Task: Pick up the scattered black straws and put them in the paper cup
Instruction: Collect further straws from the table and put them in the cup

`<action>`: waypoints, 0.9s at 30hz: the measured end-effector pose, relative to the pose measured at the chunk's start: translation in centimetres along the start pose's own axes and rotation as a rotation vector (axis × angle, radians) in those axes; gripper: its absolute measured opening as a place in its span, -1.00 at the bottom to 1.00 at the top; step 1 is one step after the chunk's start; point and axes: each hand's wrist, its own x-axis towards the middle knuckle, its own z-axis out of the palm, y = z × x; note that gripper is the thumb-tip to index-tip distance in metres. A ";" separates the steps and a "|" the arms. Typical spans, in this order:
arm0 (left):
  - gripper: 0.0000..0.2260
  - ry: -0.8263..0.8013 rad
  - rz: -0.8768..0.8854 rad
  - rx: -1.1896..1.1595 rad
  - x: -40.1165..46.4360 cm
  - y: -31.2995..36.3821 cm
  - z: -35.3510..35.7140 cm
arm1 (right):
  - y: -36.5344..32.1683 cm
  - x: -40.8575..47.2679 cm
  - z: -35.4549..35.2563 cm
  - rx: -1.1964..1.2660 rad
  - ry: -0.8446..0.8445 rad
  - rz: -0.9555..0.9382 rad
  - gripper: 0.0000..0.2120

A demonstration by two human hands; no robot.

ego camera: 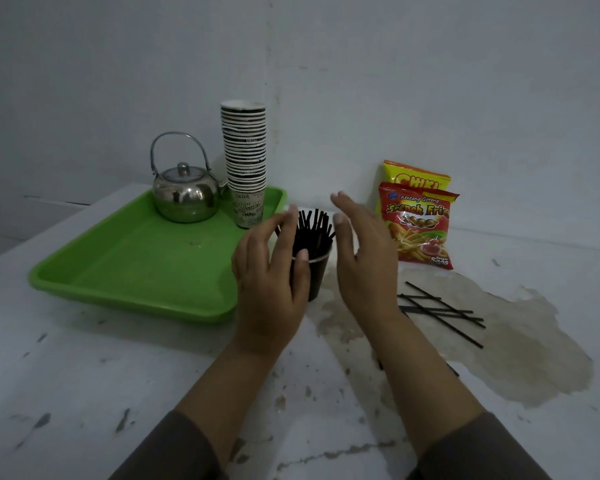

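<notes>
Both sleeves cut off, left hand point(269, 271) spread hiding paper cup point(317, 275), right hand point(364, 258) spread, holding nothing

Dim, flat light; wide-angle edge warp

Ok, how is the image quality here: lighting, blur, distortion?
Head view: dim, flat light with a bluish cast; wide-angle bending at the edges; left hand and right hand slightly soft; kettle shows small reflections; loose straws stay legible.
</notes>
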 end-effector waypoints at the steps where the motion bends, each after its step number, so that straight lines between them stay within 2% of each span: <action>1: -0.64 0.036 0.041 -0.005 0.0 0.3 -0.2 | 0.1 0.3 -0.8 -0.023 0.040 0.012 -0.71; 3: -0.67 0.068 0.114 -0.027 -0.2 1.1 -0.4 | 0.6 0.6 -2.7 -0.060 0.109 0.039 -0.75; 5: -0.68 0.023 0.166 -0.068 -0.7 2.1 -0.3 | 1.7 0.4 -4.9 -0.121 0.106 0.063 -0.81; 8: -0.72 -0.128 0.228 -0.134 -1.7 3.6 0.3 | 3.7 -1.1 -8.2 -0.284 -0.056 0.131 -0.90; 11: -0.74 -0.273 0.208 -0.219 -2.5 5.2 1.1 | 5.3 -3.7 -10.8 -0.443 -0.273 0.210 -0.92; 15: -0.72 -0.513 0.214 -0.245 -3.0 6.3 1.9 | 6.4 -6.6 -12.6 -0.546 -0.479 0.326 -0.82; 17: -0.71 -0.582 0.174 -0.248 -2.9 6.0 2.0 | 6.5 -7.1 -12.4 -0.577 -0.552 0.373 -0.73; 19: -0.71 -0.620 0.132 -0.276 -3.0 5.7 1.9 | 6.2 -7.2 -11.8 -0.615 -0.591 0.397 -0.70; 23: -0.73 -0.631 0.123 -0.340 -3.1 4.8 1.5 | 5.9 -7.4 -11.4 -0.672 -0.627 0.374 -0.82; 27: -0.75 -0.619 0.092 -0.358 -3.0 4.4 1.5 | 5.6 -7.7 -11.6 -0.736 -0.605 0.373 -0.85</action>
